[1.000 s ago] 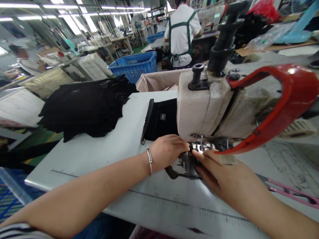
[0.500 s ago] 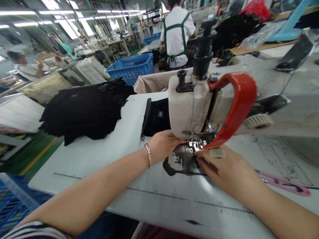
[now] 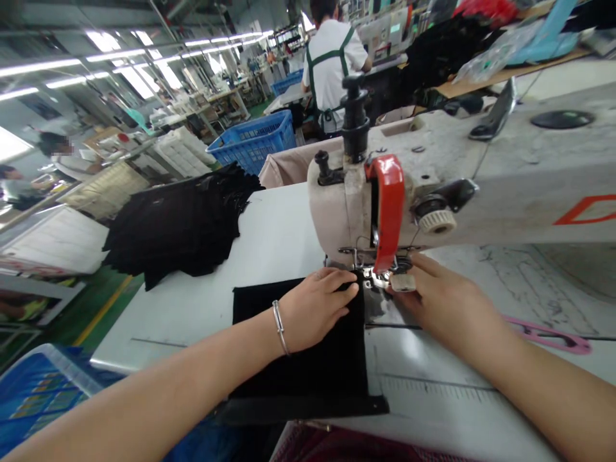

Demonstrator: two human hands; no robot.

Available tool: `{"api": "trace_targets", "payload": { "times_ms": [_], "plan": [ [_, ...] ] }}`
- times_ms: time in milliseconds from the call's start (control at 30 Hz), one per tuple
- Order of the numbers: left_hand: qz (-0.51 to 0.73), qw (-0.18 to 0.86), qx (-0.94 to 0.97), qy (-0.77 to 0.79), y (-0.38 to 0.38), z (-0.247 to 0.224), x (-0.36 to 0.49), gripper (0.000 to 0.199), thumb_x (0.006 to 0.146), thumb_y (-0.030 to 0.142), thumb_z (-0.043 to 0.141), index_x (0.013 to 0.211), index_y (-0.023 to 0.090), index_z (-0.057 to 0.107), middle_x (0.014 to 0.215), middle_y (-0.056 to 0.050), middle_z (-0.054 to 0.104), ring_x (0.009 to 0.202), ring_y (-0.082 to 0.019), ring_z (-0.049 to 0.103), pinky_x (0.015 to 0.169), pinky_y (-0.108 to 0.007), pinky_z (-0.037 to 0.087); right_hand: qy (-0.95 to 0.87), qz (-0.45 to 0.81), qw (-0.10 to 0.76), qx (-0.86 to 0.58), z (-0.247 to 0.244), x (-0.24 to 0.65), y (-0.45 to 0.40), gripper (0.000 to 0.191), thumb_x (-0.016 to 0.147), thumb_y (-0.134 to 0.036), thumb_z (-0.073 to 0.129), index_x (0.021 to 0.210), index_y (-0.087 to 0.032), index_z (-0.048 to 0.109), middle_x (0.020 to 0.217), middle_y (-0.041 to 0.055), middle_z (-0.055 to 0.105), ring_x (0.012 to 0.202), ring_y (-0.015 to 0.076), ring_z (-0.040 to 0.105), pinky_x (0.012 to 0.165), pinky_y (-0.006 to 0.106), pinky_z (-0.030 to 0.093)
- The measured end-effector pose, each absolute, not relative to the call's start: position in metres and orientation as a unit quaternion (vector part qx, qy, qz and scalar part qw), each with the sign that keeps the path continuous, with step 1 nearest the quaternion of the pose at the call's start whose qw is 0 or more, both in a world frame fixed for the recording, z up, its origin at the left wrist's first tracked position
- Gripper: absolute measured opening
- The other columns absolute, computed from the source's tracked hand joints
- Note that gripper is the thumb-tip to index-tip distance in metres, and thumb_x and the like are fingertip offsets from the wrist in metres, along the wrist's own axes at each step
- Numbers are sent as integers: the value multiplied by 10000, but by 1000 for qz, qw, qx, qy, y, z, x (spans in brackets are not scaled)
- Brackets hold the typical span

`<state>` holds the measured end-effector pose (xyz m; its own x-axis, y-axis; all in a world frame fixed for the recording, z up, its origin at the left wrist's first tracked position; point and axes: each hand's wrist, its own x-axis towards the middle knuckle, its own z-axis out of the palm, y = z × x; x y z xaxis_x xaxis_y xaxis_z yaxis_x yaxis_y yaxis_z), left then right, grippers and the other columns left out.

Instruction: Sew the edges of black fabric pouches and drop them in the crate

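Note:
A black fabric piece [image 3: 308,366] lies on the white sewing table, its lower band reaching the front edge. My left hand [image 3: 320,305] rests on it, fingers spread a little and flat, fingertips at its upper right corner, left of the presser foot [image 3: 375,279]. My right hand [image 3: 433,292] is just right of the foot, fingers bent behind the white knob; what its fingertips touch is hidden. Above both hands stands the sewing machine head [image 3: 337,212] with a red guard [image 3: 389,205].
A pile of black fabric pieces [image 3: 183,224] lies at the table's left. Pink thread snips [image 3: 553,337] are near my right forearm. Blue baskets [image 3: 255,138] stand behind and at lower left. A person in a white shirt [image 3: 330,64] is beyond the machine.
The black fabric has come from behind the needle area to the front left and been turned, under my left hand. The view has shifted, and the red guard appears at another angle.

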<state>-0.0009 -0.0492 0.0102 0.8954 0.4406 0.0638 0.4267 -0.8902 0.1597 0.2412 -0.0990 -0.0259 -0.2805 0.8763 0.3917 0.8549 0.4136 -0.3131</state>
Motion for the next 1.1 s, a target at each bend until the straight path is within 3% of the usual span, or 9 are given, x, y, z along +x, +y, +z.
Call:
{"api": "trace_targets", "payload": {
  "times_ms": [267,367,433,533,633,733,867,933,1100],
  "plan": [
    [146,62,951,264,-78,-5,8,350,935,120,438,1276,84,505,1316,-132,549,1311,-220,442,1096,-400,432,-893,-6,235,-383,-32,231,-111,286,896,-110,480,1126,-192,629,991,60,636,888,201,583,760,342,498],
    [144,47,955,256,-65,-6,12,325,939,124,438,1248,67,521,1292,-141,569,1297,-223,461,1092,-401,437,-891,4,233,-390,-33,229,-111,284,897,-124,507,1149,-170,629,981,67,638,901,210,583,778,358,495],
    [128,47,957,256,-58,-3,11,327,939,130,445,1248,56,524,1294,-149,568,1296,-231,465,1099,-411,427,-880,43,251,-401,-28,230,-109,252,907,-148,515,1118,-180,649,976,68,638,930,216,578,796,365,482],
    [80,89,955,271,-64,9,6,363,941,178,473,1289,83,511,1361,-139,523,1327,-239,434,1123,-427,396,-864,206,264,-375,-13,236,-111,174,906,-176,541,988,-220,687,918,26,633,878,163,577,766,304,458],
    [40,159,950,266,-96,26,0,388,951,291,485,1301,128,519,1389,-102,510,1333,-215,433,1144,-407,373,-860,366,184,-305,1,241,-118,183,846,-112,572,854,-244,699,831,-22,621,776,109,567,678,246,417],
    [31,183,947,261,-134,33,-1,471,928,367,526,1315,99,506,1390,-114,511,1319,-218,451,1130,-381,397,-877,379,119,-271,7,243,-125,201,799,-76,568,724,-226,679,739,-25,610,728,119,554,666,274,382],
    [58,124,944,301,-162,19,4,458,928,278,525,1334,72,480,1379,-127,519,1321,-242,444,1115,-417,415,-879,370,109,-281,9,241,-129,216,780,-58,566,689,-228,664,687,-31,599,716,130,547,688,291,384],
    [83,100,945,300,-164,9,5,445,921,240,526,1329,67,486,1351,-128,539,1312,-244,450,1116,-425,415,-869,362,132,-312,8,240,-128,224,787,-48,543,741,-230,665,738,-28,615,745,133,555,704,285,409],
    [137,101,942,288,-149,-4,0,410,904,254,557,1283,96,540,1310,-108,565,1303,-219,454,1129,-386,407,-882,200,221,-365,-6,237,-124,329,871,-115,478,1140,-232,628,1170,39,605,1022,207,542,904,402,449]
  ]
}}
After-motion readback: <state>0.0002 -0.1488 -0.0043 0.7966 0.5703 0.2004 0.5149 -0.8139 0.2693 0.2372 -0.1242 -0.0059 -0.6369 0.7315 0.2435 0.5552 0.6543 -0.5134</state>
